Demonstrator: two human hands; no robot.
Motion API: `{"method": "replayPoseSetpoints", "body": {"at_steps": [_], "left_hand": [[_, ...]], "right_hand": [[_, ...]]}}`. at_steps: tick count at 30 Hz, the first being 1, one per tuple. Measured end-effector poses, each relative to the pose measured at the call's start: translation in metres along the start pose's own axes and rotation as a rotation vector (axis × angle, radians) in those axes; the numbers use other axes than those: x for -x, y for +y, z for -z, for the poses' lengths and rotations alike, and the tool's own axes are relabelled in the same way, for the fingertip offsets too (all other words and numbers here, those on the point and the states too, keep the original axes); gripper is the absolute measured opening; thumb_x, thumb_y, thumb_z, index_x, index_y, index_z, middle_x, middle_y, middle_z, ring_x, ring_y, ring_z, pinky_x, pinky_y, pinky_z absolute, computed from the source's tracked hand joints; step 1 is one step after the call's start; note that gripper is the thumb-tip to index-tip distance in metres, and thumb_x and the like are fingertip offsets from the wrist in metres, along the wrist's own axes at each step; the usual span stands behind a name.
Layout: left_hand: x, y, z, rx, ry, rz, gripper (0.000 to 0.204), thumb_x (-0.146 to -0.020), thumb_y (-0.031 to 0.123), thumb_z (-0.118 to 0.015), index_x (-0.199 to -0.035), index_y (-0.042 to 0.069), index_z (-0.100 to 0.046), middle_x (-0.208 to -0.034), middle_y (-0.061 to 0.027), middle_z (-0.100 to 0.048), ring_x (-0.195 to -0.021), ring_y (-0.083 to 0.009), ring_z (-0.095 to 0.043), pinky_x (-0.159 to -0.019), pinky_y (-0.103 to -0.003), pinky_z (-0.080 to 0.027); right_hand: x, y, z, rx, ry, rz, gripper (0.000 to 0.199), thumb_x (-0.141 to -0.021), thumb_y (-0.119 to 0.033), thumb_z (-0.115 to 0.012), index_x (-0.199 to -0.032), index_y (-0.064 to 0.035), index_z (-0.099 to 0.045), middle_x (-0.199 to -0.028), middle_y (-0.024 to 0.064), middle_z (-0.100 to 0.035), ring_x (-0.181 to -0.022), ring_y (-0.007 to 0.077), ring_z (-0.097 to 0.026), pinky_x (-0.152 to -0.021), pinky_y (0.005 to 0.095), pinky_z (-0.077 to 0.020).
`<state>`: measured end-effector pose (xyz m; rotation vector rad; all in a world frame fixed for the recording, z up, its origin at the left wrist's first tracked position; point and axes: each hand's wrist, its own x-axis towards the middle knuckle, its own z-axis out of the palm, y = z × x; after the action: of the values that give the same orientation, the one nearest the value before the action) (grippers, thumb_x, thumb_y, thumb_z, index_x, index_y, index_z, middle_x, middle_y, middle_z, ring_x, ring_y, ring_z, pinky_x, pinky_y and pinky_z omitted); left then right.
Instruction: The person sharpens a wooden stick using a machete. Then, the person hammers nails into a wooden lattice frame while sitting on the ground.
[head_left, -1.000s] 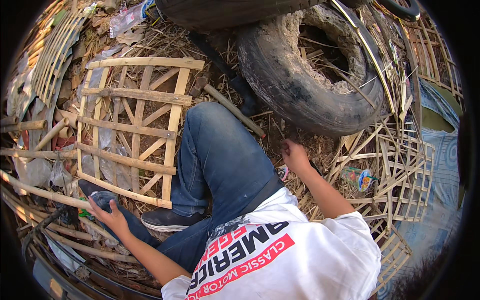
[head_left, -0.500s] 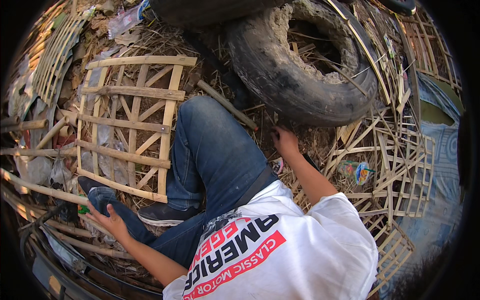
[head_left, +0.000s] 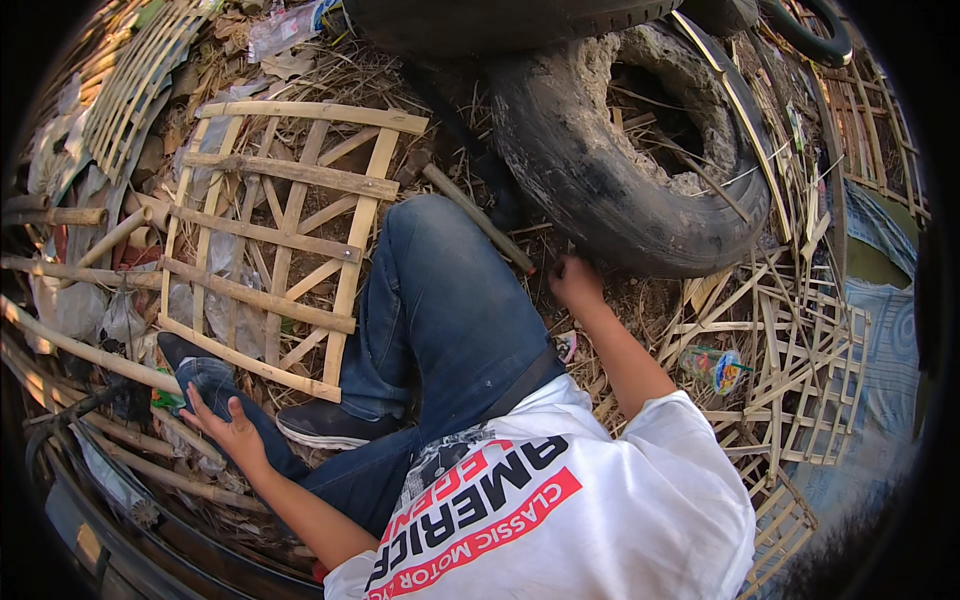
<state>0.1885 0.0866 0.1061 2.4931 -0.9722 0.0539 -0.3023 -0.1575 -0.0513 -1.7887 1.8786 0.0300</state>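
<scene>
My left hand (head_left: 228,428) is held over my lower leg, palm turned up and fingers spread, with nothing in it. My right hand (head_left: 577,285) is down at the ground beside a large worn tire (head_left: 590,190) packed with hardened grey-brown material. Its fingers are curled together; what they hold, if anything, is hidden. Close to that hand lies a wooden-handled tool (head_left: 475,217) like a hammer, its red-tipped end toward my fingers. A bamboo lattice panel (head_left: 290,174) of nailed slats rests at the left, against my bent leg.
Thin bamboo strips and lattice pieces (head_left: 800,340) are heaped at the right, beside a plastic cup (head_left: 715,370) and blue patterned cloth (head_left: 880,340). Bamboo poles (head_left: 90,365) stretch along the left. Another black tire (head_left: 500,25) stands at the far edge.
My right hand's fingers have curled in closer together at the ground. My left hand stays open and has shifted slightly. The whole view has moved a little.
</scene>
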Motion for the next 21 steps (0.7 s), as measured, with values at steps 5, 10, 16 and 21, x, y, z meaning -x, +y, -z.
{"method": "replayPoseSetpoints", "body": {"at_steps": [5,10,16,21], "left_hand": [[0.001,0.003,-0.008,0.024,-0.015,-0.001,0.094,-0.081,0.077,-0.045,-0.149,0.014,-0.030,-0.155,-0.0151,-0.025,-0.146,-0.0382,0.000,-0.114,-0.058,-0.012],[0.005,-0.003,-0.012,0.021,-0.018,-0.020,0.091,-0.083,0.075,-0.043,-0.149,0.014,-0.030,-0.155,-0.0151,-0.025,-0.146,-0.0388,-0.001,-0.114,-0.058,-0.013],[0.010,0.002,-0.010,0.020,-0.034,0.018,0.090,-0.083,0.075,-0.042,-0.148,0.014,-0.030,-0.155,-0.0145,-0.026,-0.146,-0.0389,-0.001,-0.114,-0.058,-0.014],[0.009,-0.001,-0.013,0.013,-0.053,-0.021,0.090,-0.083,0.075,-0.042,-0.148,0.014,-0.031,-0.154,-0.0148,-0.027,-0.146,-0.0385,-0.001,-0.114,-0.058,-0.014]], "right_hand": [[-0.009,-0.001,0.006,-0.004,-0.056,0.015,0.021,-0.077,-0.019,-0.069,-0.091,-0.0050,-0.065,-0.083,0.0186,-0.067,-0.085,0.0374,-0.065,-0.073,0.0452,-0.0514],[-0.013,0.006,0.004,0.017,-0.098,0.088,0.020,-0.075,-0.018,-0.069,-0.090,-0.0051,-0.066,-0.090,0.0172,-0.067,-0.088,0.0364,-0.065,-0.073,0.0450,-0.0515],[-0.002,0.002,-0.002,0.095,0.120,0.202,0.019,-0.074,-0.020,-0.070,-0.088,-0.0065,-0.066,-0.091,0.0154,-0.066,-0.087,0.0350,-0.064,-0.075,0.0453,-0.0518],[-0.008,-0.008,0.004,0.249,-0.030,0.172,0.021,-0.074,-0.022,-0.070,-0.087,-0.0053,-0.065,-0.092,0.0158,-0.066,-0.087,0.0358,-0.065,-0.076,0.0449,-0.0525]]}}
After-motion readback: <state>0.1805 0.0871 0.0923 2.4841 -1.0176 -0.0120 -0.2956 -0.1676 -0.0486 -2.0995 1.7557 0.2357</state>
